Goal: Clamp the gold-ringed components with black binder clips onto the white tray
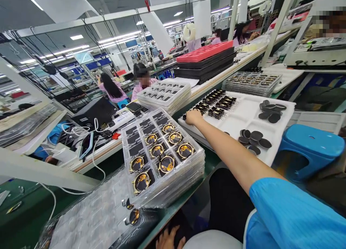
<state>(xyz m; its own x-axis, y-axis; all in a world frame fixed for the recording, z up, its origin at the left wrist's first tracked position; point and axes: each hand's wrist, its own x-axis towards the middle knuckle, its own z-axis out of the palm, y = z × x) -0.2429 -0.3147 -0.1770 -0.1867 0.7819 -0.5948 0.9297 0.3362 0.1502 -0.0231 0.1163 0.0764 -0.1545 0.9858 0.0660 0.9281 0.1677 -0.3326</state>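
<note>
My right hand reaches out to the far left corner of a white foam tray, its fingers bent down beside rows of black clips; what they hold, if anything, is hidden. Low in the view, my left hand is near the bench edge, fingers spread, holding nothing. Between them stands a stack of clear plastic trays, its top one holding several gold watch cases with black and orange parts. Round black discs lie in the foam tray.
A phone-like device sits behind the clear trays. Further trays, black trays topped by a red one and another clear stack line the bench. A blue stool is at right. Several people work beyond.
</note>
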